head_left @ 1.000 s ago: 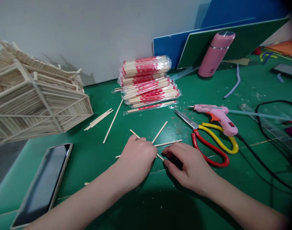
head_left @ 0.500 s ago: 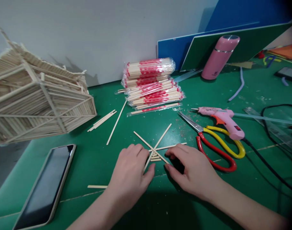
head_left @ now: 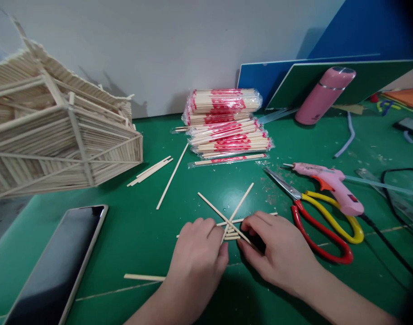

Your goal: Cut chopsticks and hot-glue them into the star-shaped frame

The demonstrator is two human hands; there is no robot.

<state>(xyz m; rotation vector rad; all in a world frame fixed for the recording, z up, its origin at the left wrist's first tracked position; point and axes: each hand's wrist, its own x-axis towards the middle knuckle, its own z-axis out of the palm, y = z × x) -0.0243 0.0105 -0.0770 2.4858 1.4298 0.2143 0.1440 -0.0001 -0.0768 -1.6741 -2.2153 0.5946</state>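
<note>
Thin wooden sticks [head_left: 242, 197] lie crossed on the green table, with several short pieces [head_left: 232, 235] stacked beneath the crossing. My left hand [head_left: 201, 253] is closed on the lower left end of one crossed stick, thumb and fingers pinching it. From the right, my right hand [head_left: 272, 248] pinches the lower right end of the other crossed stick between thumb and fingers. A third, nearly level stick [head_left: 220, 224] passes behind the crossing, partly hidden by both hands.
A stick-built model [head_left: 74, 135] and a phone [head_left: 57, 266] stand at left. Behind are wrapped chopsticks [head_left: 227, 131] and loose sticks [head_left: 152, 170]. Scissors [head_left: 328, 221], a pink glue gun [head_left: 338, 180] with its cord, and a pink bottle [head_left: 325, 97] are at right.
The view has shifted, so most things appear farther right and slightly lower. My left hand's thumb has drawn in closer to its fingers at the stick. The right hand keeps its pinch.
</note>
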